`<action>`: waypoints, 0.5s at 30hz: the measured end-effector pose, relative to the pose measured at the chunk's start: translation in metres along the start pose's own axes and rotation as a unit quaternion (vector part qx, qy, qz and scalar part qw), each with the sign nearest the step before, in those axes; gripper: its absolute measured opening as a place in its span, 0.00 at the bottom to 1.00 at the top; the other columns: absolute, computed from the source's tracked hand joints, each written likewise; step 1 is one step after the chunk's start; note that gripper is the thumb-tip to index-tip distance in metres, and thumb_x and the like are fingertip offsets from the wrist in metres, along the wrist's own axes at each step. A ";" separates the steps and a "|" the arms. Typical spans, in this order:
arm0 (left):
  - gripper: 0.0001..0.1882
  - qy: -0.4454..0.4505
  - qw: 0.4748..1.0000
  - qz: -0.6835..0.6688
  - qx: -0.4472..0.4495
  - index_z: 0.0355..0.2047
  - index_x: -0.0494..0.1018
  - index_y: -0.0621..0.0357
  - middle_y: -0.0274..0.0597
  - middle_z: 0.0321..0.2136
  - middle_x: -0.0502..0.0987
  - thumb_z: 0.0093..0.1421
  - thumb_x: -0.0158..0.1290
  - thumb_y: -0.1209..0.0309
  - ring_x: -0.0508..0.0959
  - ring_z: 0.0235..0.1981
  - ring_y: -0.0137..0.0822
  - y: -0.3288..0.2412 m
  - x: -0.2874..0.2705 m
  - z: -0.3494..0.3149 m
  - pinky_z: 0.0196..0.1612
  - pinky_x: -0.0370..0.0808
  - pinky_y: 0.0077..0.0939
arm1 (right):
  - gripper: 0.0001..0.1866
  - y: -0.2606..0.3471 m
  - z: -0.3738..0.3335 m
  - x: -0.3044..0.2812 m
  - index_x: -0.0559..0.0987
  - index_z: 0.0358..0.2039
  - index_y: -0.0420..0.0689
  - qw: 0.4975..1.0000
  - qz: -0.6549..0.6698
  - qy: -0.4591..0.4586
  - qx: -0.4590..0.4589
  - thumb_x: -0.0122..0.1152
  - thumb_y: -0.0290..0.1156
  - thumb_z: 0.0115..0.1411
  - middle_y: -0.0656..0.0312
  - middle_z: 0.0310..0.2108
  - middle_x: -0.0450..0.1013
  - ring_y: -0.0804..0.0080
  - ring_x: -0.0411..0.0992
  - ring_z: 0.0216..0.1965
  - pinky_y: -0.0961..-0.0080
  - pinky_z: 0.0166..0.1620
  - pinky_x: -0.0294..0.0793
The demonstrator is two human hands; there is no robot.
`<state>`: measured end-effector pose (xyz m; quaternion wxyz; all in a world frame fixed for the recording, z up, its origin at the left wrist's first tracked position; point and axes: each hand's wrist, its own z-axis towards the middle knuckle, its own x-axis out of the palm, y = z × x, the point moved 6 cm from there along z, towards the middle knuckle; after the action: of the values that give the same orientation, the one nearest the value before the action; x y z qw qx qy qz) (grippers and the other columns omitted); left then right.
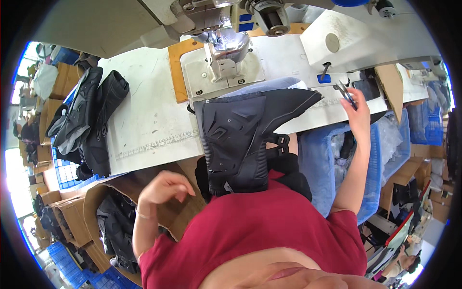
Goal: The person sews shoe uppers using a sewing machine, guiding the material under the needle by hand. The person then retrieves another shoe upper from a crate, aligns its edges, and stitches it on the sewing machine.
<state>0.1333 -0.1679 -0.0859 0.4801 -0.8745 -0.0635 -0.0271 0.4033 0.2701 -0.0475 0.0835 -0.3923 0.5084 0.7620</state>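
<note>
A black boot upper (236,139) with ribbed side panels lies over the table's front edge, its lower end against my body and its pointed part toward the right. My right hand (357,108) is closed on dark thread snips (347,95), blades pointing up and away, over the right part of the table. My left hand (166,187) hangs in front of the table edge, left of the boot upper and apart from it. Its fingers are loosely bent and hold nothing that I can see.
The sewing machine (226,60) stands just beyond the boot upper. More black boot uppers (98,118) are piled on the table's left end. Below left stands a cardboard box (94,202) with black pieces; blue crates (317,164) with plastic-wrapped items sit below right.
</note>
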 end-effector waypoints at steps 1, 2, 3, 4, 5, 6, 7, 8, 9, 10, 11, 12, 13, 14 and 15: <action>0.10 0.008 0.994 0.072 -0.078 0.36 0.78 0.62 0.37 0.22 0.75 0.62 0.46 0.78 0.75 0.23 0.30 0.040 0.007 -0.008 0.28 0.72 0.21 | 0.18 -0.015 0.004 -0.002 0.74 0.47 0.44 0.998 -0.059 0.000 0.021 0.63 0.32 0.57 0.61 0.32 0.73 0.72 0.70 0.32 0.76 0.37 0.69; 0.10 0.012 0.957 0.289 -0.038 0.39 0.77 0.60 0.36 0.31 0.78 0.60 0.49 0.72 0.78 0.30 0.34 0.080 0.015 -0.021 0.31 0.74 0.25 | 0.19 -0.028 0.004 -0.006 0.73 0.49 0.45 0.991 -0.123 -0.004 0.045 0.62 0.33 0.57 0.60 0.33 0.73 0.67 0.71 0.33 0.73 0.39 0.70; 0.14 -0.065 0.788 0.584 -0.185 0.42 0.77 0.56 0.42 0.39 0.78 0.59 0.52 0.65 0.80 0.36 0.39 0.117 0.021 -0.049 0.35 0.76 0.31 | 0.19 -0.051 0.008 -0.007 0.73 0.49 0.45 0.992 -0.117 0.002 0.049 0.62 0.33 0.57 0.60 0.33 0.73 0.67 0.71 0.33 0.73 0.39 0.70; 0.18 0.021 0.575 0.752 -0.321 0.44 0.76 0.54 0.48 0.38 0.77 0.59 0.52 0.57 0.79 0.40 0.44 0.133 0.031 -0.062 0.38 0.77 0.37 | 0.19 -0.065 0.011 -0.007 0.74 0.49 0.47 0.981 -0.190 -0.029 -0.002 0.62 0.34 0.57 0.60 0.35 0.74 0.64 0.71 0.37 0.70 0.42 0.69; 0.18 0.054 0.651 0.674 -0.345 0.44 0.76 0.55 0.49 0.39 0.76 0.59 0.52 0.57 0.78 0.41 0.46 0.155 0.038 -0.067 0.40 0.76 0.39 | 0.19 -0.060 0.019 0.007 0.74 0.49 0.48 0.961 -0.262 -0.054 -0.065 0.61 0.34 0.56 0.60 0.37 0.74 0.60 0.71 0.41 0.67 0.46 0.69; 0.19 0.088 0.707 0.600 -0.365 0.45 0.75 0.55 0.50 0.40 0.75 0.59 0.52 0.57 0.78 0.41 0.48 0.163 0.040 -0.070 0.42 0.76 0.41 | 0.19 -0.063 0.024 0.017 0.74 0.49 0.48 0.963 -0.256 -0.052 -0.067 0.61 0.34 0.56 0.60 0.37 0.74 0.60 0.71 0.41 0.67 0.46 0.69; 0.19 0.024 0.800 0.548 -0.243 0.44 0.75 0.56 0.49 0.40 0.76 0.58 0.52 0.58 0.77 0.42 0.48 0.141 0.043 -0.053 0.43 0.75 0.41 | 0.18 -0.059 0.021 0.014 0.75 0.49 0.49 0.938 -0.308 -0.119 -0.106 0.61 0.34 0.57 0.61 0.39 0.74 0.59 0.70 0.44 0.65 0.48 0.67; 0.19 -0.039 0.870 0.478 -0.114 0.44 0.75 0.58 0.48 0.40 0.76 0.58 0.53 0.58 0.77 0.43 0.49 0.113 0.041 -0.036 0.44 0.75 0.41 | 0.17 -0.053 0.015 0.009 0.76 0.48 0.50 0.904 -0.358 -0.185 -0.144 0.60 0.34 0.57 0.62 0.41 0.74 0.58 0.69 0.47 0.63 0.51 0.65; 0.18 -0.086 0.881 0.461 -0.063 0.44 0.74 0.58 0.47 0.41 0.76 0.57 0.54 0.60 0.77 0.43 0.48 0.076 0.041 -0.021 0.45 0.74 0.40 | 0.14 -0.038 0.013 0.014 0.77 0.46 0.48 0.906 -0.335 -0.208 -0.152 0.59 0.32 0.58 0.62 0.43 0.73 0.59 0.68 0.47 0.63 0.52 0.64; 0.18 -0.134 0.887 0.442 -0.011 0.45 0.74 0.58 0.47 0.41 0.76 0.57 0.55 0.62 0.76 0.43 0.48 0.034 0.039 -0.005 0.45 0.74 0.39 | 0.14 -0.021 0.010 0.020 0.77 0.46 0.48 0.907 -0.332 -0.205 -0.158 0.59 0.32 0.58 0.62 0.43 0.73 0.59 0.68 0.47 0.63 0.52 0.64; 0.18 -0.189 0.863 0.463 0.076 0.45 0.73 0.58 0.47 0.42 0.76 0.56 0.56 0.64 0.76 0.43 0.48 0.004 0.035 0.004 0.46 0.73 0.39 | 0.14 -0.001 0.003 0.022 0.77 0.45 0.47 0.924 -0.250 -0.220 -0.186 0.59 0.31 0.58 0.61 0.43 0.73 0.59 0.68 0.46 0.64 0.52 0.64; 0.18 -0.237 0.828 0.481 0.164 0.46 0.72 0.58 0.46 0.42 0.76 0.55 0.57 0.67 0.76 0.43 0.47 -0.025 0.031 0.011 0.47 0.73 0.38 | 0.13 0.019 -0.008 0.019 0.77 0.45 0.46 0.934 -0.169 -0.235 -0.207 0.58 0.30 0.58 0.60 0.42 0.73 0.58 0.68 0.46 0.64 0.51 0.64; 0.19 -0.253 0.820 0.469 0.208 0.46 0.72 0.58 0.46 0.44 0.75 0.54 0.57 0.68 0.75 0.45 0.48 -0.051 0.029 0.019 0.48 0.72 0.37 | 0.13 0.042 -0.019 0.020 0.78 0.44 0.45 0.937 -0.122 -0.236 -0.224 0.58 0.28 0.58 0.59 0.41 0.73 0.60 0.68 0.45 0.66 0.50 0.64; 0.19 -0.267 0.810 0.457 0.252 0.47 0.71 0.58 0.47 0.46 0.74 0.54 0.58 0.69 0.74 0.46 0.48 -0.076 0.028 0.026 0.49 0.71 0.36 | 0.12 0.066 -0.024 0.026 0.78 0.43 0.45 0.939 -0.093 -0.204 -0.260 0.59 0.27 0.57 0.59 0.41 0.73 0.60 0.69 0.45 0.66 0.50 0.65; 0.20 -0.314 0.784 0.457 0.281 0.47 0.71 0.58 0.48 0.48 0.72 0.54 0.58 0.69 0.73 0.47 0.49 -0.101 0.028 0.034 0.50 0.70 0.36 | 0.12 0.088 -0.030 0.033 0.78 0.43 0.45 0.938 -0.062 -0.171 -0.294 0.59 0.27 0.57 0.59 0.41 0.74 0.61 0.69 0.44 0.67 0.49 0.65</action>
<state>0.1473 -0.0835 -0.0171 0.6143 -0.5878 0.1916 0.4903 0.3500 0.1944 -0.0131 0.0977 -0.2941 0.2146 0.9262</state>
